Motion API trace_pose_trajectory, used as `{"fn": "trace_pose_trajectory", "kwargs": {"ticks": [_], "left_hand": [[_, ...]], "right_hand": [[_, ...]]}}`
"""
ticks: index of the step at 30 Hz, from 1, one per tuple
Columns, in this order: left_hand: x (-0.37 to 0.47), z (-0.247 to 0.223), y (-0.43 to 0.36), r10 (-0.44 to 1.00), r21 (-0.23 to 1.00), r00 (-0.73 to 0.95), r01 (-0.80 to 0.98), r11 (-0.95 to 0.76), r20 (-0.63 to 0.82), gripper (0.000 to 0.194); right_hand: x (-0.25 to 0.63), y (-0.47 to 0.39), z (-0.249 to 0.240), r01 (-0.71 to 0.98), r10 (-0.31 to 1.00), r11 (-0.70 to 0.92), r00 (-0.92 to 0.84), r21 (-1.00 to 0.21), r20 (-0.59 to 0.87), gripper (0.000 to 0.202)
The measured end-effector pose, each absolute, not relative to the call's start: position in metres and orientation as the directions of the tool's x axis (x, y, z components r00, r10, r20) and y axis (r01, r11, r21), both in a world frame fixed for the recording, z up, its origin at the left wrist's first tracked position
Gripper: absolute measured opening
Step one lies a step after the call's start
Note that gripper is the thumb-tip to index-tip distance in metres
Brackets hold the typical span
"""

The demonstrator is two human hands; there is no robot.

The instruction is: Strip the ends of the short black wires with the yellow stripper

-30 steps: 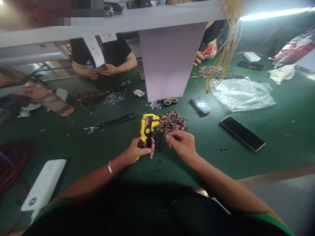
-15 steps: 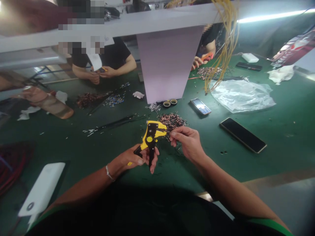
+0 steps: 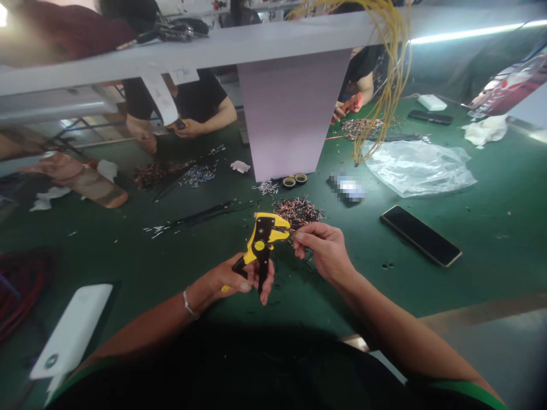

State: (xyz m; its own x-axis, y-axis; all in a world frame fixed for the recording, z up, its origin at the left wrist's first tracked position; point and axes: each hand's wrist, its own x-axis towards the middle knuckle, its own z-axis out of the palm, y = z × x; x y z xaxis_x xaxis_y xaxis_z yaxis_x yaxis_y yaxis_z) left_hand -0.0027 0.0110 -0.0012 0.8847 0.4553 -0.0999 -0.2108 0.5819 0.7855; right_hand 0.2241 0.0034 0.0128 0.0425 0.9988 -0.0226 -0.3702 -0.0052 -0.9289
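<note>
My left hand [image 3: 245,278] is wrapped round the handles of a yellow and black wire stripper [image 3: 261,242], whose jaws point right. The stripper's handles stand apart. At the jaw tips, the thumb and forefinger of my right hand [image 3: 322,245] pinch a thin wire, mostly hidden by the fingers. Just behind the jaws lies a pile of short copper-tipped wire pieces [image 3: 299,210]. A bundle of long black wires [image 3: 200,215] stretches across the table to the left of the stripper.
Two tape rolls [image 3: 294,180] sit by the pale upright panel [image 3: 294,114]. To the right are a dark phone [image 3: 421,235], a blurred keypad phone [image 3: 347,188] and a plastic bag [image 3: 421,168]. A white power bank [image 3: 72,330] lies front left. Co-workers' hands [image 3: 188,128] show across the table.
My hands and the wire stripper hold nearly the same place, with the right fingers still at the jaws. Across the table, a co-worker's hands have moved apart.
</note>
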Motion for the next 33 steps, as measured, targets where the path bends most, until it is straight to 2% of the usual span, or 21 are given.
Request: {"fn": "trace_pose_trajectory", "kwargs": {"ticks": [9, 15, 33], "left_hand": [[-0.001, -0.001, 0.008, 0.505, 0.789, 0.857, -0.237, 0.566, -0.105, 0.034], [0.0, 0.003, 0.005, 0.506, 0.785, 0.852, -0.221, 0.578, -0.133, 0.037], [0.003, 0.004, -0.005, 0.617, 0.824, 0.771, -0.243, 0.512, -0.155, 0.02]], "right_hand": [[0.224, 0.004, 0.011, -0.364, 0.999, -0.021, 0.037, -0.931, -0.037, 0.01], [0.224, 0.005, 0.01, -0.384, 0.998, -0.037, 0.025, -0.923, -0.05, 0.01], [0.225, 0.007, 0.011, -0.378, 0.998, -0.046, 0.028, -0.925, -0.061, 0.008]]}}
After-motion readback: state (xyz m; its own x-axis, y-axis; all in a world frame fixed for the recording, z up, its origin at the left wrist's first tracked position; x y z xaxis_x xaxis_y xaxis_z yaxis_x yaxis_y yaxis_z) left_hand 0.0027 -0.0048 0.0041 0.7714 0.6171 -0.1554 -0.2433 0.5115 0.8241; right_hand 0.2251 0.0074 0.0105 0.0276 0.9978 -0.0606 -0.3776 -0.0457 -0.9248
